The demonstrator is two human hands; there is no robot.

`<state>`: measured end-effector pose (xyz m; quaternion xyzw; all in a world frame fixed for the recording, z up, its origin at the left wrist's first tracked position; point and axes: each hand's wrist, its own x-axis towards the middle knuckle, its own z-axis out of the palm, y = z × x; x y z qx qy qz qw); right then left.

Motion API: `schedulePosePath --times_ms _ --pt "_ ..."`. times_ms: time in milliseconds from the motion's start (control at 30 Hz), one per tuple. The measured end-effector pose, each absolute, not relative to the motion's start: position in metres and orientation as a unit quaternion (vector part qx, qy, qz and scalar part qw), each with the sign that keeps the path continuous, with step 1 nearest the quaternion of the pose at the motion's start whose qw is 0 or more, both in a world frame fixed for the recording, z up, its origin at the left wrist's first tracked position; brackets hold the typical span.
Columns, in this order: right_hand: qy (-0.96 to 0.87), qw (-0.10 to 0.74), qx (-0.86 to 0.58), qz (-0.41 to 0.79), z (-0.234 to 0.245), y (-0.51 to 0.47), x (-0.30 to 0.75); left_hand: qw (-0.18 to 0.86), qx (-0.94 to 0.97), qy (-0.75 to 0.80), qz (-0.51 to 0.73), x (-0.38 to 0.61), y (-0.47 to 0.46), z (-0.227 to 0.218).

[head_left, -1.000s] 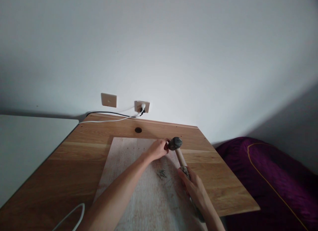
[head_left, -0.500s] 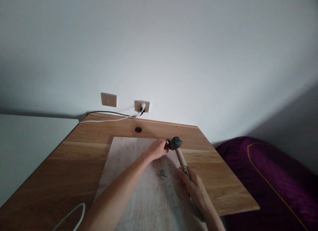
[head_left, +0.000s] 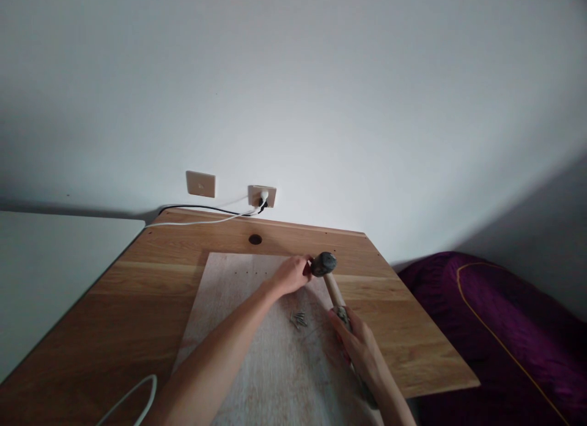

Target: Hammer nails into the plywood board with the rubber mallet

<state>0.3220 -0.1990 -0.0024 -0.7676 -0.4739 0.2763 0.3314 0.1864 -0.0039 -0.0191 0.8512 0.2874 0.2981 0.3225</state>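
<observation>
My right hand (head_left: 360, 346) is wrapped round the wooden handle of a hammer (head_left: 331, 285), whose dark head rests near the far right corner of a pale board (head_left: 238, 328). My left hand (head_left: 291, 273) is closed in a pinch right beside the hammer head, on the board; what it pinches is too small to make out. A small heap of several nails (head_left: 298, 319) lies on the board between my two hands. A row of tiny dots runs along the board's far edge.
The board lies on a wooden desk (head_left: 137, 291) with a round cable hole (head_left: 255, 239). A white and a black cable run to a wall socket (head_left: 262, 196). A white cable loop (head_left: 131, 398) lies near left. A purple beanbag (head_left: 495, 340) sits to the right.
The hammer head has shifted very slightly; otherwise both hands stay where they were.
</observation>
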Motion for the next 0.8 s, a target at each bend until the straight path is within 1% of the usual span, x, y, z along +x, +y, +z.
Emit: schedulePosePath --times_ms 500,800 --pt "-0.468 0.337 -0.763 0.292 0.0008 -0.2009 0.3195 0.331 0.849 0.285 0.299 0.1856 -0.0057 -0.0163" --pt "-0.471 0.322 -0.772 0.281 0.0031 -0.1987 0.3192 0.329 0.850 0.276 0.306 0.1854 -0.0046 -0.0182"
